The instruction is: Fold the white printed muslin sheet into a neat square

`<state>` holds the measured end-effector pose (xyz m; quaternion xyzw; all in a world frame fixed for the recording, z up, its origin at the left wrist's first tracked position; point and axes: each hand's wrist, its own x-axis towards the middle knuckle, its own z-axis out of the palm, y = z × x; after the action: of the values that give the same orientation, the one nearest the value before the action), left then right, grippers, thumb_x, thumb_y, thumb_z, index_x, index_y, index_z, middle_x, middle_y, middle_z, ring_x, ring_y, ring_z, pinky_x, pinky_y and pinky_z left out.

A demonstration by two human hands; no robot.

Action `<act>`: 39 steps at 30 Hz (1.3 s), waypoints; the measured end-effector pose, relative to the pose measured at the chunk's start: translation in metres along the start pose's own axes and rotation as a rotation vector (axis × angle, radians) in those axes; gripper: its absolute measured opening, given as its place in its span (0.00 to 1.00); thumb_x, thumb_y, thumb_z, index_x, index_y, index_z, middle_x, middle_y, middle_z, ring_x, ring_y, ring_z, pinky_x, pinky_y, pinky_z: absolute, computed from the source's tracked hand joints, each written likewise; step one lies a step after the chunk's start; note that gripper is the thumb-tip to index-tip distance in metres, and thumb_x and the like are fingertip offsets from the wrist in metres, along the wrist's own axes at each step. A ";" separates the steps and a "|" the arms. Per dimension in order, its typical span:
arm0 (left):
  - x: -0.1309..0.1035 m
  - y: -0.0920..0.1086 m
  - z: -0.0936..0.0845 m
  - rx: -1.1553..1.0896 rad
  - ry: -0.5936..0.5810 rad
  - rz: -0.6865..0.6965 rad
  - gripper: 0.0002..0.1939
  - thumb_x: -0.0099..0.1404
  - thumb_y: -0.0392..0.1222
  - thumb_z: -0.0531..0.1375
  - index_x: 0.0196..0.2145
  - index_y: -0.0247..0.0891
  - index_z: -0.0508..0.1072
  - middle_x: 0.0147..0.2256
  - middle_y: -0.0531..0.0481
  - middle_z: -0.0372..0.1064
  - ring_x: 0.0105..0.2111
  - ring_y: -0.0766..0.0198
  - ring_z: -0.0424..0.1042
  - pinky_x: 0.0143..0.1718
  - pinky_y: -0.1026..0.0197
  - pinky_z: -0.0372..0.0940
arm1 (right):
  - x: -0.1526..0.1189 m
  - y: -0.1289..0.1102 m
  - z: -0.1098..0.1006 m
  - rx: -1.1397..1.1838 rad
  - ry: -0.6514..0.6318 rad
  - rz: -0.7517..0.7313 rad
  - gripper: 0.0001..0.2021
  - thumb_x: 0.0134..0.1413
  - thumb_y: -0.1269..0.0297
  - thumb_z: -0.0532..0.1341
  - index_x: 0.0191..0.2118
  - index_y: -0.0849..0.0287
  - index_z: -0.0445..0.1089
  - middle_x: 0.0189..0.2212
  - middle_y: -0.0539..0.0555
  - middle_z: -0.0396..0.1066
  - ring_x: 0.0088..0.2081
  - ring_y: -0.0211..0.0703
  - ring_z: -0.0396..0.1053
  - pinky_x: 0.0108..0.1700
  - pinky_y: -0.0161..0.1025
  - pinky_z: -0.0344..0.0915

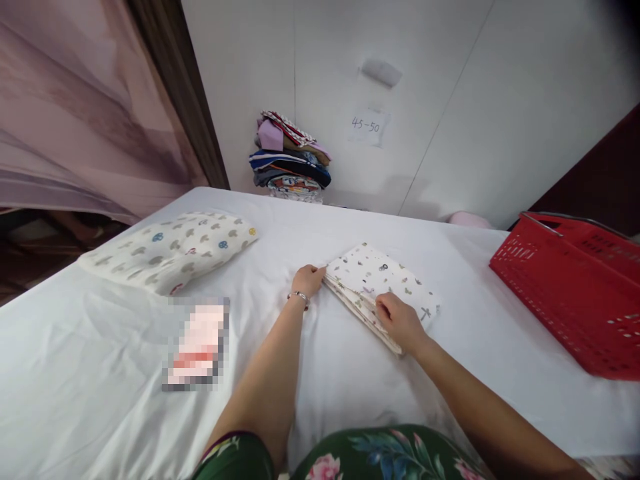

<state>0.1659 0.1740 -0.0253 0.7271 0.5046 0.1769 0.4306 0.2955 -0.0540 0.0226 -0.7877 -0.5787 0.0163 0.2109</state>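
Observation:
A folded white cloth [383, 275] with small plant-like and other prints lies on the white-covered table in front of me. Its layered edge faces my body. My left hand [309, 281], with a bracelet at the wrist, pinches the cloth's left corner between thumb and fingers. Curled over the near right part of the same cloth, my right hand [401, 321] is closed on its upper layer; the fingertips are partly hidden. To the left rests another cloth item [173, 250], white with grey, blue, red and yellow mushroom-like shapes, apart from both hands.
A blurred-out flat item [197, 343] lies on the table [125, 360] at left. At the right edge stands a red plastic basket [575, 293] with a metal handle. Behind the table, a stack of folded fabrics [293, 160] leans by the white wall; a pink curtain [85, 100] hangs left.

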 end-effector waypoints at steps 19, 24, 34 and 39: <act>-0.005 0.007 -0.004 0.006 -0.024 0.009 0.15 0.55 0.51 0.52 0.27 0.37 0.70 0.19 0.51 0.68 0.20 0.66 0.68 0.23 0.67 0.59 | 0.004 -0.013 0.000 -0.357 -0.206 -0.027 0.12 0.57 0.67 0.48 0.31 0.58 0.68 0.33 0.53 0.64 0.35 0.38 0.62 0.29 0.33 0.52; -0.004 0.006 -0.004 0.005 -0.030 0.006 0.15 0.55 0.51 0.52 0.28 0.37 0.70 0.20 0.51 0.69 0.21 0.66 0.69 0.24 0.67 0.60 | 0.005 -0.015 -0.006 -0.337 -0.149 -0.078 0.13 0.58 0.68 0.46 0.31 0.59 0.67 0.31 0.53 0.64 0.32 0.36 0.62 0.29 0.32 0.52; -0.001 0.001 -0.001 -0.012 -0.029 -0.002 0.15 0.56 0.51 0.52 0.28 0.37 0.70 0.25 0.50 0.72 0.21 0.68 0.69 0.23 0.67 0.59 | 0.001 -0.025 -0.007 -0.299 -0.279 -0.081 0.10 0.57 0.69 0.47 0.36 0.58 0.64 0.35 0.53 0.65 0.34 0.37 0.63 0.30 0.32 0.52; -0.001 0.003 -0.002 -0.003 -0.031 -0.013 0.16 0.56 0.51 0.52 0.29 0.37 0.70 0.23 0.50 0.72 0.21 0.67 0.68 0.24 0.67 0.59 | 0.000 -0.029 -0.008 -0.315 -0.327 -0.063 0.10 0.58 0.68 0.47 0.38 0.58 0.65 0.38 0.55 0.65 0.37 0.39 0.63 0.32 0.33 0.53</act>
<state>0.1662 0.1735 -0.0219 0.7257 0.5022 0.1637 0.4408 0.2711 -0.0493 0.0399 -0.7794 -0.6247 0.0466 -0.0107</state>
